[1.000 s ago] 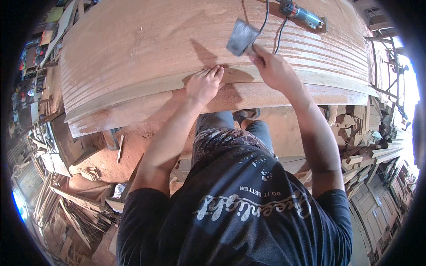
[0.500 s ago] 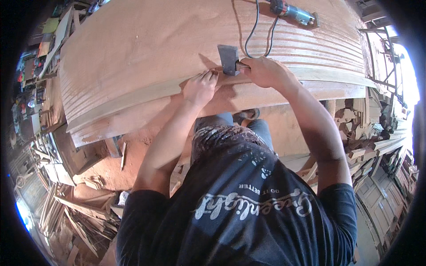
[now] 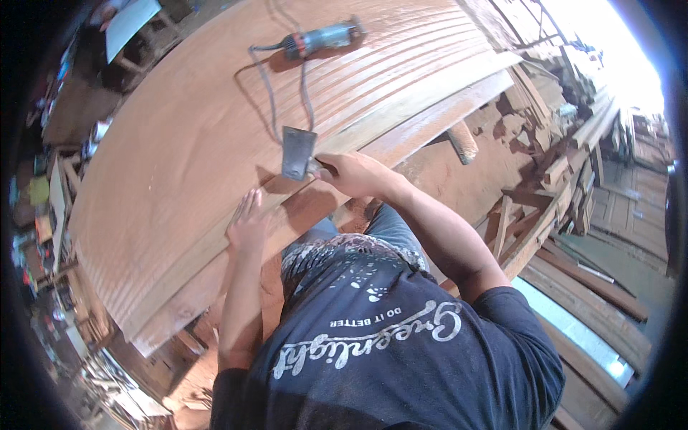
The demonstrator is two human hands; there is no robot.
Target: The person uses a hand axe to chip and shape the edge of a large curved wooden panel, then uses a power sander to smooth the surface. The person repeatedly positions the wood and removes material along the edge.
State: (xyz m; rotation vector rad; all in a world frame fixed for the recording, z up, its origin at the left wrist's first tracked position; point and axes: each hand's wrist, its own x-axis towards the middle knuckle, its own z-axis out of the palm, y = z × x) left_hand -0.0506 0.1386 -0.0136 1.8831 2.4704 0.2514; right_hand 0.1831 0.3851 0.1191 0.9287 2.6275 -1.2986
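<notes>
My right hand (image 3: 352, 174) is closed around the short handle of a hatchet (image 3: 297, 153). Its dark, flat metal head stands over a long pale wooden strip (image 3: 373, 123) near the edge of a broad wooden board. Fingers stretched out, my left hand (image 3: 249, 221) rests on that strip, to the left of the hatchet and apart from it. The large board (image 3: 172, 143) spreads out in front of me, with parallel grooves toward its right and lower left ends.
A blue-green corded power tool (image 3: 326, 39) lies on the far part of the board, its cord (image 3: 308, 100) looping toward the hatchet. Stacked timber (image 3: 595, 308) fills the right side. Wood scraps (image 3: 122, 390) lie at lower left. A pale panel (image 3: 131, 27) stands at far left.
My view has turned, so board and power tool appear shifted left and tilted. The hatchet stays in my right hand. My left hand's fingers now stretch out and sit farther from the hatchet.
</notes>
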